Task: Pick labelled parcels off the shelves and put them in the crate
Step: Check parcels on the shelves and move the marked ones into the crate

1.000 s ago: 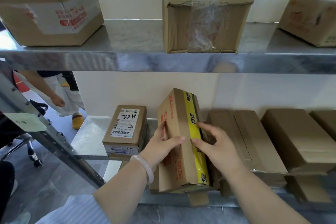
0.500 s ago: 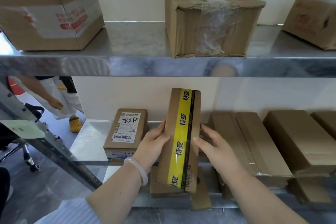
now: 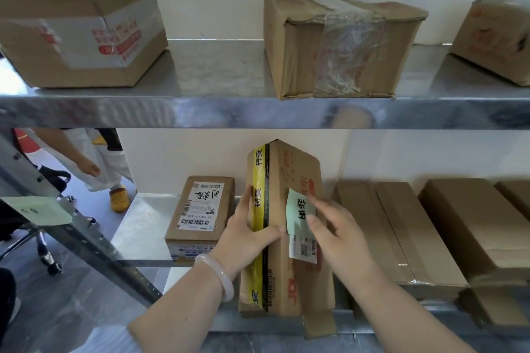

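One taped parcel is standing on end at the front of the lower shelf, between both grips. The left grip is clasping its yellow-taped side, thumb curling across the front. The right grip is lying loosely open on the parcel's face, thumb touching a green note. A labelled box is sitting just left of the left grip. Plain boxes are lying right of the right grip.

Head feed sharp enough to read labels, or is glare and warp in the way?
Head view: green note on the held parcel is legible; upper shelf front glares; wide-angle bows the shelf lines; left upper box print smeared.
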{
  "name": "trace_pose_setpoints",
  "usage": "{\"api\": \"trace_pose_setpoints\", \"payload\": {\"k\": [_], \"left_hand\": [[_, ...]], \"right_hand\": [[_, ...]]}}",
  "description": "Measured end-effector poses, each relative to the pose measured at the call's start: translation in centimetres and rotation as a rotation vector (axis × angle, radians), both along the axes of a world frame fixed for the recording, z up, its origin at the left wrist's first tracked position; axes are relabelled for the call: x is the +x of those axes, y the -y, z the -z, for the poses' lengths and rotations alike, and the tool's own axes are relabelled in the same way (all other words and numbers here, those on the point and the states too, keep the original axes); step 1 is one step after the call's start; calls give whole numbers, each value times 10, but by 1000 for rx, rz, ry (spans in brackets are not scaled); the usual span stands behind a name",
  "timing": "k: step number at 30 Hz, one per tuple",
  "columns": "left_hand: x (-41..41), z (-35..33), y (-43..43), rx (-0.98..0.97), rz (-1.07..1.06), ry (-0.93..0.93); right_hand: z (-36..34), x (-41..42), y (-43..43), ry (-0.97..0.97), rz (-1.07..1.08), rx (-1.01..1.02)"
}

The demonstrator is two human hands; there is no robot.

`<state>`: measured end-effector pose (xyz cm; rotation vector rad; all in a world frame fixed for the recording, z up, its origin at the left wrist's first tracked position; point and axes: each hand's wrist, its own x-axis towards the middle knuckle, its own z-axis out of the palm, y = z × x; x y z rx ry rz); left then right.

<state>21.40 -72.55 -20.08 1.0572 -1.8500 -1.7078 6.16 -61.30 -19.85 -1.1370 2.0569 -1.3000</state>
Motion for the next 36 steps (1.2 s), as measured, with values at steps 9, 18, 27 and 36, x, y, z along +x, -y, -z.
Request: {"api": "trace_pose_setpoints", "payload": {"k": [9,18,27,36], "left_hand": [[0,-6,-13,146,104,-234],[-1,-26,-31,-282,383,-226],[-24,-41,-137,-331,938,-402],[-21,-74,-324,-276,1493,-477]], "right_hand": [[-7,-5,-29,83,68,-28],[-24,44,-86,32,459,-137],[-38,126,-217,-37,1036,-132],[-72,230,-379,-179,1529,-153]]}}
